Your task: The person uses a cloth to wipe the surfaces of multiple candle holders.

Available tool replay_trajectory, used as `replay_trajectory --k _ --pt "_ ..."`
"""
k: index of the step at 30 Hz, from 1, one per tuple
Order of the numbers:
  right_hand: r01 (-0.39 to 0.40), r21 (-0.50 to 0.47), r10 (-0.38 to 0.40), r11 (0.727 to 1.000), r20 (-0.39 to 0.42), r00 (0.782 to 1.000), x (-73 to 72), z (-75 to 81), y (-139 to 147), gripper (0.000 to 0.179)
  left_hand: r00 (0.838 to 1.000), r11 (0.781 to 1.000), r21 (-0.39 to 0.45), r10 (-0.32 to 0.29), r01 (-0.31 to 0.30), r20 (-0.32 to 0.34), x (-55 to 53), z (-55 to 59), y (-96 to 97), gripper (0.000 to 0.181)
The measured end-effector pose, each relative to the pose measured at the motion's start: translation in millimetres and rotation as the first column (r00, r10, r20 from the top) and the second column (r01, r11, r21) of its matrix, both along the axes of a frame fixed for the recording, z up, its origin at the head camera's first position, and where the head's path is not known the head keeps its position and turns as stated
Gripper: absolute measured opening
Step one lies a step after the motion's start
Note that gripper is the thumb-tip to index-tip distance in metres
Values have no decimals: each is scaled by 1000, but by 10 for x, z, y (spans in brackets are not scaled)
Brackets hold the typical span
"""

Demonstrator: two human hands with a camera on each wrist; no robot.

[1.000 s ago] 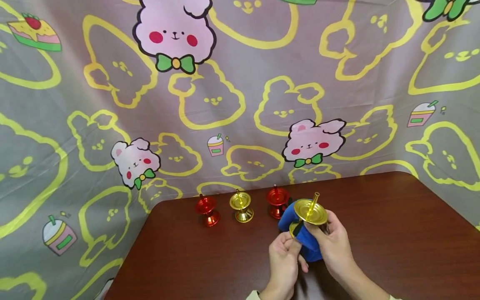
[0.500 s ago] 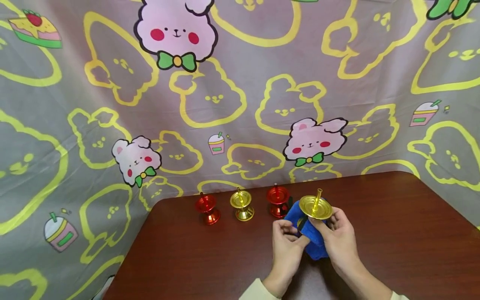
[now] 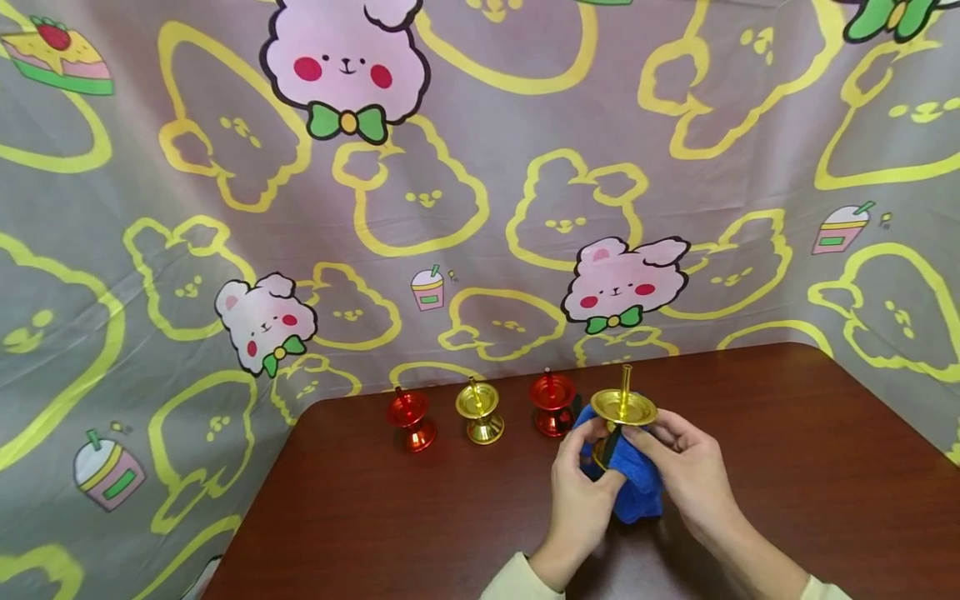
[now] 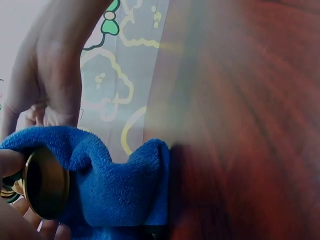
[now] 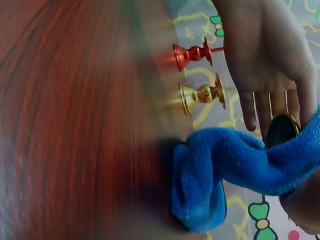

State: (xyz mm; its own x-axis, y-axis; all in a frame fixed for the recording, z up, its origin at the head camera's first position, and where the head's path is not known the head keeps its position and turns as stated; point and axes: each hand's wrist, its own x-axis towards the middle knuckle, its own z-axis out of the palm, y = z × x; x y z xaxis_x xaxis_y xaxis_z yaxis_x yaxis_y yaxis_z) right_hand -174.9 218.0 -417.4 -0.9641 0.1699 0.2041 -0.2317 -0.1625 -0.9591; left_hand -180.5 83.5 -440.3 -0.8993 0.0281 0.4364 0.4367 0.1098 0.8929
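Observation:
A gold candle holder (image 3: 624, 407) with a shallow dish and upright spike is raised over the table in front of me. My left hand (image 3: 581, 487) holds its flared base (image 4: 47, 182) between thumb and fingers. My right hand (image 3: 693, 467) grips a blue plush cloth (image 3: 637, 483) against the stem, just under the dish; the fingers behind are hidden. The cloth drapes down below both hands, and in the right wrist view its folds (image 5: 240, 160) pass in front of the base. A dark strip (image 3: 612, 446) shows on the candle holder's lower part.
Along the back of the brown table (image 3: 375, 517) stand a red candle holder (image 3: 412, 421), a gold one (image 3: 480, 412) and a second red one (image 3: 552, 407). The latter is close behind the cloth. A patterned fabric backdrop (image 3: 480, 108) hangs behind the table.
The held candle holder has straightened from a tilt to nearly upright. My left hand has shifted slightly right and spread its fingers higher around the base. The standing candle holders stay put.

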Motion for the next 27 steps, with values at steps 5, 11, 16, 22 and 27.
replay_trajectory --k 5,11,16,22,27 --pt "-17 71 17 997 -1 1000 -12 5 99 41 998 998 2 -62 62 34 -38 35 13 52" --pt "39 360 -28 932 -34 999 -40 11 260 38 988 990 -34 -138 140 64 -98 46 20 40" --pt "71 480 -20 874 -110 994 -98 22 386 26 983 984 -39 -169 173 77 -164 34 41 34" --pt "133 593 -27 794 -184 982 -158 65 558 21 982 986 -28 -164 167 97 -237 28 95 37" --pt "191 639 -58 745 -223 973 -232 141 810 24 988 991 4 -135 135 80 -289 38 141 39"
